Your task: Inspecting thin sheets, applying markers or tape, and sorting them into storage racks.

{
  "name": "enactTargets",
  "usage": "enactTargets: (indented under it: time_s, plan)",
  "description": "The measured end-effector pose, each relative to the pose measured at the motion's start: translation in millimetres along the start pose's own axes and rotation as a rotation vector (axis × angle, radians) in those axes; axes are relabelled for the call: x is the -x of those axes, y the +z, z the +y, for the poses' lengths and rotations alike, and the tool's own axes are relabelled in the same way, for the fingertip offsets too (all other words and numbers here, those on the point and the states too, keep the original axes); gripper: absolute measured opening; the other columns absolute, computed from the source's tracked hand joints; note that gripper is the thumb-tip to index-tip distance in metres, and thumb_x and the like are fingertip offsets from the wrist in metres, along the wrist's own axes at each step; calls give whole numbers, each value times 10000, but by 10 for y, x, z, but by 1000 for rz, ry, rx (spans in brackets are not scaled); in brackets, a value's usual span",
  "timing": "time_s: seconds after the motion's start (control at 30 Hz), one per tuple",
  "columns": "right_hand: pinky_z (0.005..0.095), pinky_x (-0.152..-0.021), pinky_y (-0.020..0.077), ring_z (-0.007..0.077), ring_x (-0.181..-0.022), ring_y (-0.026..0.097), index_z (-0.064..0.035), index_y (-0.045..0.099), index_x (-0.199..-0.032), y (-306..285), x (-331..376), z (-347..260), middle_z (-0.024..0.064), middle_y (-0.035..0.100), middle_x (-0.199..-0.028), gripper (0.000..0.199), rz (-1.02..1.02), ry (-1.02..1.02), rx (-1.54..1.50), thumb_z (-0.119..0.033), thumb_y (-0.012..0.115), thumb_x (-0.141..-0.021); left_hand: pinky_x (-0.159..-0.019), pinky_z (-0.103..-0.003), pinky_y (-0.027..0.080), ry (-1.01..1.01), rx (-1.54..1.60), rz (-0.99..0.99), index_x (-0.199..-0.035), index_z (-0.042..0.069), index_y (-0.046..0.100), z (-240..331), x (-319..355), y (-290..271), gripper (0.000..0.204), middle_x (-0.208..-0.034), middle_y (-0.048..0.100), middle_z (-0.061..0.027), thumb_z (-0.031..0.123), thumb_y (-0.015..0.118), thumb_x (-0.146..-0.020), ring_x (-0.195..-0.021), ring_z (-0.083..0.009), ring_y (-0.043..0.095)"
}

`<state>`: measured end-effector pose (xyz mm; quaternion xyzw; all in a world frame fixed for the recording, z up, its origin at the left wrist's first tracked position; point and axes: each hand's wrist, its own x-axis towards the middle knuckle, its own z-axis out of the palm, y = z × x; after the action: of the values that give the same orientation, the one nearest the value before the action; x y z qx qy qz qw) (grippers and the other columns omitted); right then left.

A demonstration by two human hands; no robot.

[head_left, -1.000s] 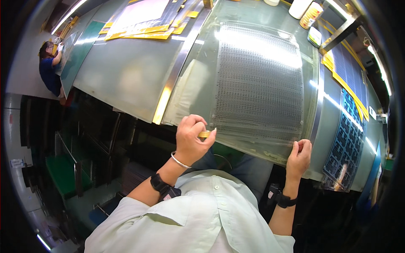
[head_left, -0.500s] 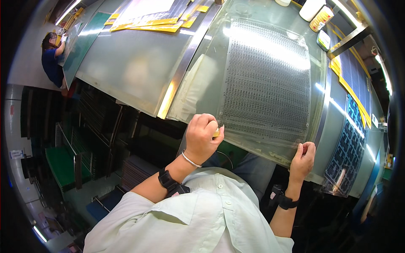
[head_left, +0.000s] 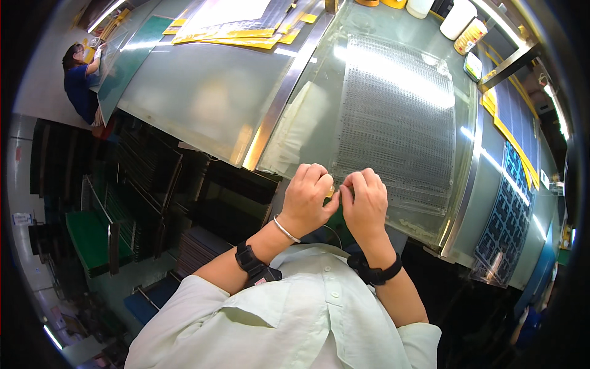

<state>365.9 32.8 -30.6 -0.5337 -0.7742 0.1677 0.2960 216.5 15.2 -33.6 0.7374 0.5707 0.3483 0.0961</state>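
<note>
My left hand (head_left: 310, 195) is closed round a small yellow thing (head_left: 330, 192), mostly hidden by the fingers. It hovers at the near edge of a glass-topped table. Right beside it, my right hand (head_left: 367, 200) has its fingers curled, thumb and fingertips close to the yellow thing; what they pinch is too small to make out. Beyond both hands lies a clear film sheet (head_left: 396, 129) printed with dense rows of small dark marks, flat on the glass top (head_left: 332, 67). Overhead light glares across its far part.
A folded white cloth (head_left: 298, 126) lies left of the film. Bottles (head_left: 458, 18) stand at the far right. Yellow-edged sheets (head_left: 227, 37) lie far left, and a blue-black patterned film (head_left: 504, 215) at right. Another person (head_left: 80, 80) works at the far left.
My right hand has left the film's near right corner and moved left, up against my left hand. The left hand keeps hold of the yellow thing.
</note>
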Motion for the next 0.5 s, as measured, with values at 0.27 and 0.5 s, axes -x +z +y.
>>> enactTargets:
  time_s: [0.27,0.5]
  plan:
    - [400,-689,386,270,-843,539,-100,576,-732,81,-121,-63,58,515,-828,142,-148,186,-5,-133,711,-705,-824,-396,441,-6,224,-182,-783,14,550,-80,-1,-211,173,-994,547,-144,86,693,-719,-933,-327,520]
    - [417,-718,392,269,-876,543,-109,594,-727,107,-154,-68,56,524,-854,122,-218,290,59,-175,696,-718,-866,-378,430,-5,449,-286,-794,9,582,-236,-22,-265,150,-1039,559,-137,63,708,-734,-993,-310,521]
